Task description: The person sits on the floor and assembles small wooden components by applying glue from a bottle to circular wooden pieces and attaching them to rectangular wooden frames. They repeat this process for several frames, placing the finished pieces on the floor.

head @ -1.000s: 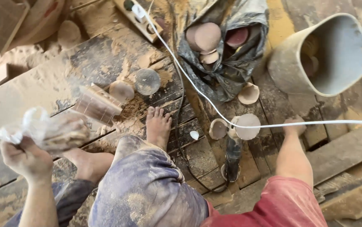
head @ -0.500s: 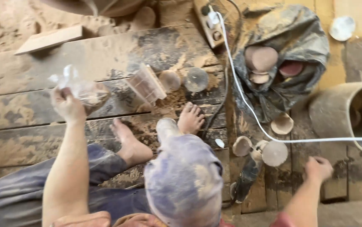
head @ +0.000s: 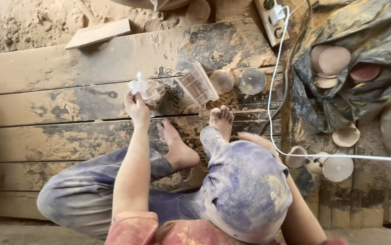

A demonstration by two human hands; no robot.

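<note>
I sit on dusty wooden planks [head: 68,104] with my knees bent and both bare feet [head: 221,119] in front of me. My left hand [head: 137,107] is raised over the planks and grips a crumpled clear plastic bag [head: 146,88] with something brown inside. My right hand [head: 254,138] is a blur beside my right knee, left of a small power tool with a round disc [head: 336,167]. Its fingers cannot be made out. A ribbed clear plastic box [head: 197,85] lies just right of the bag.
A round wooden disc [head: 222,80] and a clear round lid [head: 251,80] lie past my toes. A dark plastic sack [head: 340,95] holds several round discs at right. A power strip [head: 272,18] and white cable [head: 275,104] run down the right. A wooden block [head: 98,34] lies in sawdust.
The view has swung leftward. My left hand has carried the bag in toward the ribbed box. My right hand has left the spot by the power tool and come up toward my knee.
</note>
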